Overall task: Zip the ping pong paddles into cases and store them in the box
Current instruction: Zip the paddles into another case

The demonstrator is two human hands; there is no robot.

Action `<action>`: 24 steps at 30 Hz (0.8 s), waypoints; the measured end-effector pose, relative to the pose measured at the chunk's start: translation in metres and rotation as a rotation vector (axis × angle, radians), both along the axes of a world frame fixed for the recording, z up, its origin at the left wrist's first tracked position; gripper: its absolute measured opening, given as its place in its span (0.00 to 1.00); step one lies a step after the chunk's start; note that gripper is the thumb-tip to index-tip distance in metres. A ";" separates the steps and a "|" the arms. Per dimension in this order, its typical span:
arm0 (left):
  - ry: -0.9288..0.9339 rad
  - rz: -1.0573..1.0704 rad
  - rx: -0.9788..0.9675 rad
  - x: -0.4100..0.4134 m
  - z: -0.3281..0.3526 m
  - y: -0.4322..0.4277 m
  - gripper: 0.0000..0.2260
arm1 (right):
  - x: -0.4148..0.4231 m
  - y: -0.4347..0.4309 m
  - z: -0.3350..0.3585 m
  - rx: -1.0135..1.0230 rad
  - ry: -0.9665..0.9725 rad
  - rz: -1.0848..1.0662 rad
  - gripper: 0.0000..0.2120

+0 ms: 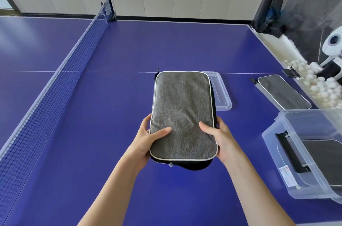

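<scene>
Hands, left (pixel 148 137) and right (pixel 219 138), grip our gray case (pixel 182 114); the box (pixel 288 155) sits rightward, and its rim may snag the case.

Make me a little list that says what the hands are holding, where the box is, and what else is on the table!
held thing: grey paddle case, gripped at its near end, lifted over the table
left hand: on the case's left edge, thumb on top
right hand: on the case's right edge, thumb on top
box: clear plastic box, at the right, a dark case already inside
lid: clear lid, flat behind the held case
other case: second grey case, lying at far right
surface: blue ping pong table
</scene>
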State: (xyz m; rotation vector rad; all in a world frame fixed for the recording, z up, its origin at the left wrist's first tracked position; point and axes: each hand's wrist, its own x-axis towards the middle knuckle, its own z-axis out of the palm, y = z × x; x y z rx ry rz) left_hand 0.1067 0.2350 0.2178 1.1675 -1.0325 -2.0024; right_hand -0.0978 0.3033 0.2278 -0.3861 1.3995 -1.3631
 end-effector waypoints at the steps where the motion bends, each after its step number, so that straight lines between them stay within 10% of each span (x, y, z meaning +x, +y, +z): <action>1: -0.017 0.013 0.000 -0.002 -0.001 0.001 0.38 | 0.000 0.001 -0.001 0.002 0.005 0.009 0.19; 24: -0.022 0.138 0.025 -0.005 0.002 -0.002 0.18 | 0.002 -0.004 0.003 -0.031 0.082 0.083 0.21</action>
